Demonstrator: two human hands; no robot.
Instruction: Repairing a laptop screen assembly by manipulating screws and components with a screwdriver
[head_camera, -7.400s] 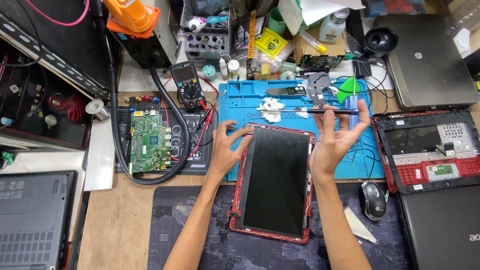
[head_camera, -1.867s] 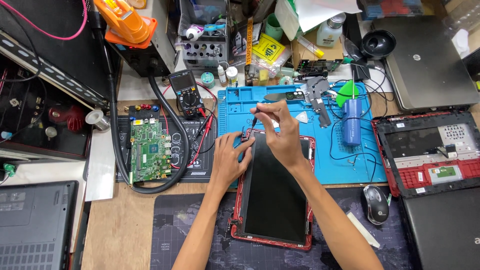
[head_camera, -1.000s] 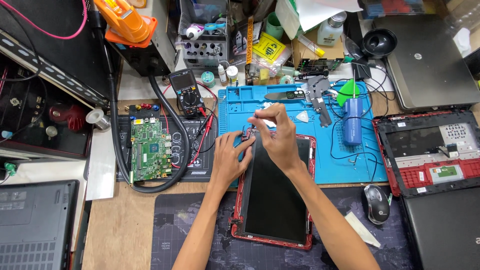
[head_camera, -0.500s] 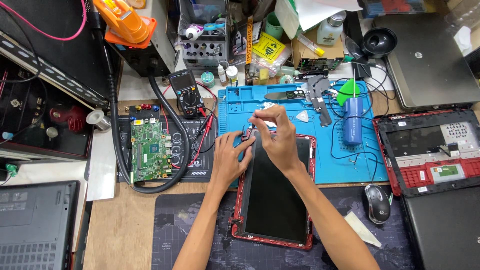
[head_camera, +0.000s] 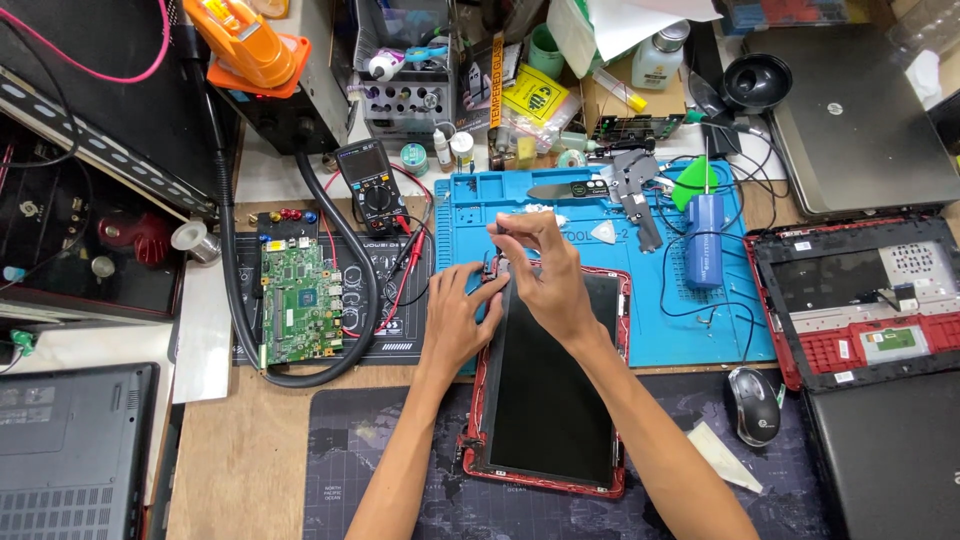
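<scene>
While the left hand (head_camera: 458, 318) braces the upper left corner of the red-framed laptop screen assembly (head_camera: 548, 400), its fingers curled against the frame edge, the right hand (head_camera: 545, 270) arches over the same corner with thumb and forefinger pressed together on something too small to identify. The assembly lies face up, its top end on the blue repair mat (head_camera: 600, 270) and its lower end on the dark desk mat (head_camera: 400, 480) near the counter's front edge. Doing this well seems to call for a steady bracing hand so the panel (head_camera: 550, 390) cannot shift, and a light, straight pull at the corner rather than a twist, since the panel looks thin and prone to cracking. A green circuit board (head_camera: 298, 300) and a multimeter (head_camera: 370, 185) sit well to the left.
</scene>
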